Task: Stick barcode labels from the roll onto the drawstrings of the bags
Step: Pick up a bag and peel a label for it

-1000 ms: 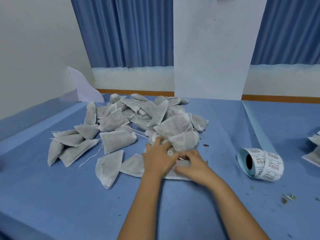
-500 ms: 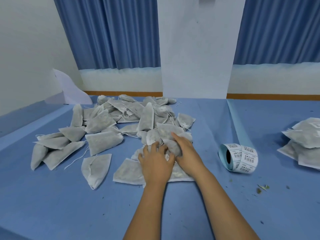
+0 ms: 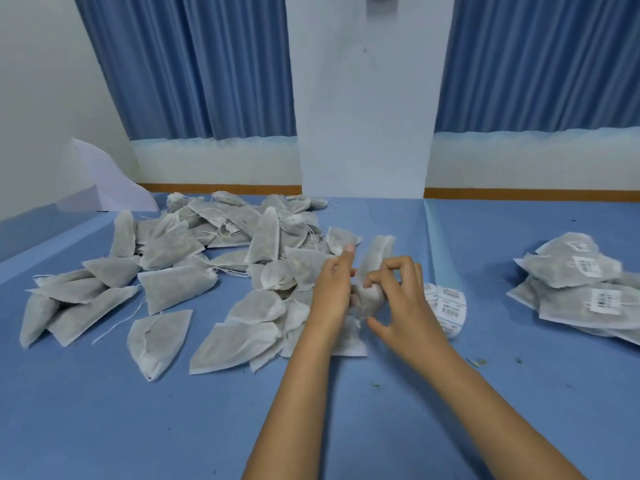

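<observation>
One drawstring bag (image 3: 375, 261) is gripped by left hand (image 3: 330, 292) and right hand (image 3: 403, 299); barcode print on the label roll (image 3: 450, 308) is unreadable.

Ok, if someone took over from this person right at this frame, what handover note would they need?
Left hand: holds the lower end of the held bag, which is lifted above the pile.
Right hand: fingers curled, pinching the same bag; no label visible in either hand.
Label roll: on the table, just behind the right hand and partly hidden.
Done: labelled bags are stacked at the far right.
Left: the held bag shows no label, and the unlabelled pile at left and centre is still to do.
</observation>
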Action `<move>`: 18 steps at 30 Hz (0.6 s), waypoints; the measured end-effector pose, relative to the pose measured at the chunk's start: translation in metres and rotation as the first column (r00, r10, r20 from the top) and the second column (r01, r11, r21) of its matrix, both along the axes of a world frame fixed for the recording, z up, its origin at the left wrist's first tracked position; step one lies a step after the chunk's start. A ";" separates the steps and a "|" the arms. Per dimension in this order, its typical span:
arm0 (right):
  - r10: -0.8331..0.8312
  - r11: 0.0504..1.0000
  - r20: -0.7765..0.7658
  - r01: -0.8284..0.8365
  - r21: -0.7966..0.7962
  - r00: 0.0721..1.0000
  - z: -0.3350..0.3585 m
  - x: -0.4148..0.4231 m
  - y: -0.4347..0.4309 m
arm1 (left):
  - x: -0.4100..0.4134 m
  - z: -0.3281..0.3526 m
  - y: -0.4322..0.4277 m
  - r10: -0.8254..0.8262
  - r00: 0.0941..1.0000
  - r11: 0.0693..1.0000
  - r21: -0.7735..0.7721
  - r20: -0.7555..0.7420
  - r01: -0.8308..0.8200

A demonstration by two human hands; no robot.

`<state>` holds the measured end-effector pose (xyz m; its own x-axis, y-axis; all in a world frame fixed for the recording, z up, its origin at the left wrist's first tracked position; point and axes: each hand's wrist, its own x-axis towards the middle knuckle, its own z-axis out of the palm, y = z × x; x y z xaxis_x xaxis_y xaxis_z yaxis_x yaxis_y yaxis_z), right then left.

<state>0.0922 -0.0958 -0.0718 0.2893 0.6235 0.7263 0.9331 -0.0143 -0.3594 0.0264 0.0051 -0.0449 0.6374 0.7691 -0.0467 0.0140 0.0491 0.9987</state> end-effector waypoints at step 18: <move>0.214 0.976 -0.520 -0.161 0.146 0.827 0.005 0.059 -0.074 | 0.027 -0.028 -0.052 -0.303 0.953 0.772 0.582 -0.020 0.257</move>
<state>0.1511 -0.1703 -0.0664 0.5303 0.6440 0.5514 0.5798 0.1990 -0.7901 0.0535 -0.0471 -0.0724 0.8128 0.4266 0.3967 -0.1344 -0.5252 0.8403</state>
